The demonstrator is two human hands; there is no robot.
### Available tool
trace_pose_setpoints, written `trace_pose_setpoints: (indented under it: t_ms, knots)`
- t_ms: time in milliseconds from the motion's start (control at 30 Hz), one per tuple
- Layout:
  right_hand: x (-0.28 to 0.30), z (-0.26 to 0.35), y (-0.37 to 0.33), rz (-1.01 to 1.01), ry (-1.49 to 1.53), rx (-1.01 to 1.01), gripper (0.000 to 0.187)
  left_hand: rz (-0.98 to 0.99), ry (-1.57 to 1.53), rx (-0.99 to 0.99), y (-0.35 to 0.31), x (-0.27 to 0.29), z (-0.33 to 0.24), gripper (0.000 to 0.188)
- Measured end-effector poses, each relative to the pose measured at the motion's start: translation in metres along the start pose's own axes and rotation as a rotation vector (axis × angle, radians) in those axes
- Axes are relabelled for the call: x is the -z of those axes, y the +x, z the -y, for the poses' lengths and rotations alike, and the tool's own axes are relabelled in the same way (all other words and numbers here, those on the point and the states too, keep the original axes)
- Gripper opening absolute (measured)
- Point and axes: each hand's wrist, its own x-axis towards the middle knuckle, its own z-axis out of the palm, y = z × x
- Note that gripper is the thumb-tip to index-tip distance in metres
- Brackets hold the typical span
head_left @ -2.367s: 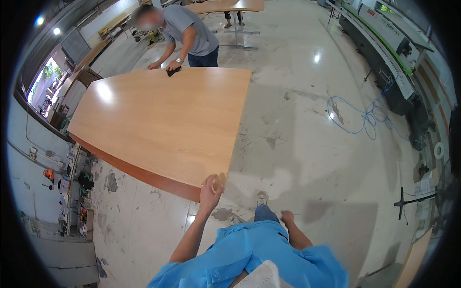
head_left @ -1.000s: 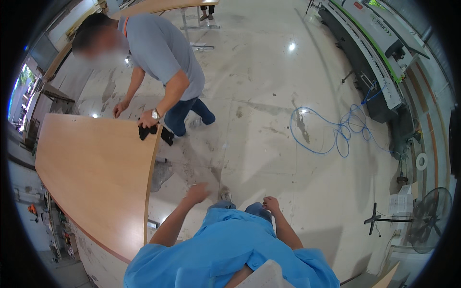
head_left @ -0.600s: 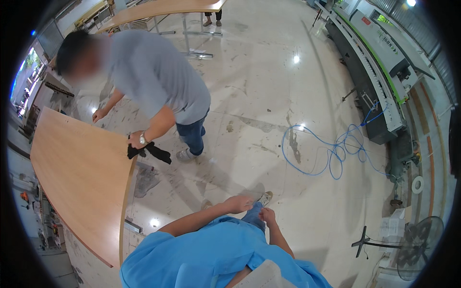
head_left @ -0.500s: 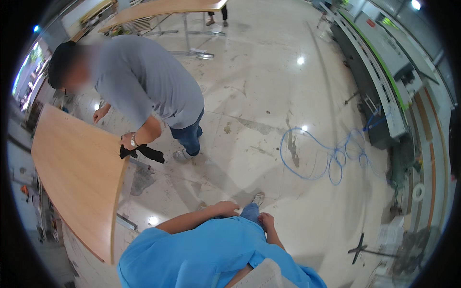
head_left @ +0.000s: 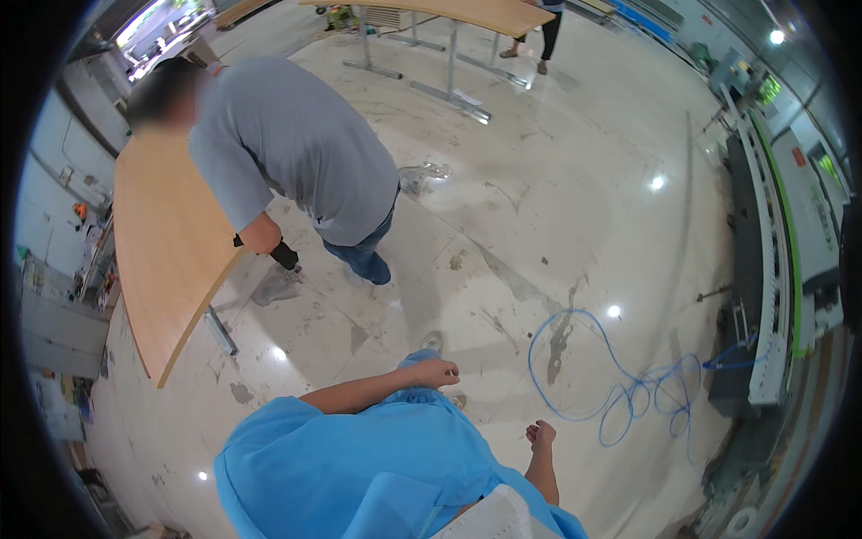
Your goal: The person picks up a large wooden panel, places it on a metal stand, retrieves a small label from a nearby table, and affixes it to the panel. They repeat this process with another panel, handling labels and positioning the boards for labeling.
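Head view: left hand (head_left: pixel 437 374) has come off the pale-brown curved wooden tabletop (head_left: pixel 171 242), now apart on the left; person's out of contact. Left grip: can't tell; right hand (head_left: pixel 540 437) loosely apart, looks bare. Grey-shirted co-worker (head_left: pixel 310 148) with black cloth (head_left: pixel 285 257) blocks its right edge. Looped blue hose (head_left: pixel 575 311) crosses floor, right.

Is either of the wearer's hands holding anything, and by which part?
Nothing is visibly held: the left hand and right hand look empty, both loosely curled.
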Motion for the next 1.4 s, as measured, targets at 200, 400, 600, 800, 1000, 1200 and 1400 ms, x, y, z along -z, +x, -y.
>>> trace_pose_setpoints:
  t_ms: [200,400,600,800,1000,1200,1400]
  knots:
    - [-0.115,0.088,0.032,0.315,-0.146,0.137,0.027,-0.032,-0.01,-0.003,0.078,0.055,0.018,0.048]
    - [-0.18,0.148,0.028,0.382,-0.397,0.172,0.027,-0.152,0.018,-0.046,0.171,0.173,-0.005,0.044]
    - [-0.211,0.209,0.05,0.441,-1.471,0.954,0.032,-0.306,-0.124,-0.172,0.239,0.34,-0.058,0.039]
    - [-0.347,0.325,0.096,0.482,-1.291,0.431,0.026,-0.345,-0.3,-0.115,0.317,0.487,-0.031,0.04]
    - [-0.51,0.491,0.114,0.623,-1.44,0.476,0.021,-0.406,-0.078,0.305,0.342,0.614,0.07,0.044]
    - [-0.719,0.686,0.167,0.688,-1.297,0.261,0.016,-0.856,-1.002,0.387,0.315,0.685,0.175,0.035]
    - [-0.99,0.842,0.206,0.524,-1.06,0.463,0.019,-0.864,-1.283,0.655,0.329,0.751,0.256,0.029]
